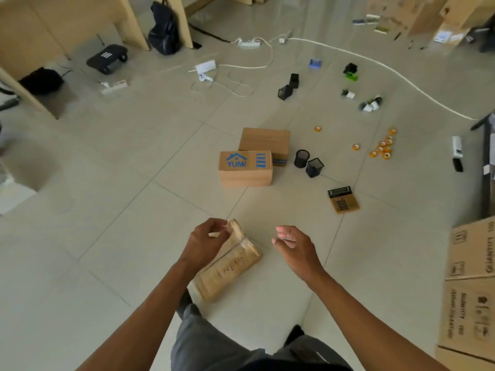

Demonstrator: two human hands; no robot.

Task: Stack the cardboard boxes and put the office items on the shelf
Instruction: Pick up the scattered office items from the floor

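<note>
Head view, left hand grip pinching taped box flap, right hand loosely open

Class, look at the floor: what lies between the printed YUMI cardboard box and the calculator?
In the head view, two black mesh pen holders stand between the YUMI box and the calculator, a little beyond the direct line; the rest is bare tile.

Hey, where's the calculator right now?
In the head view, the calculator lies on the floor tiles right of centre, just beyond the right hand and nearer than the two black mesh pen holders.
</note>
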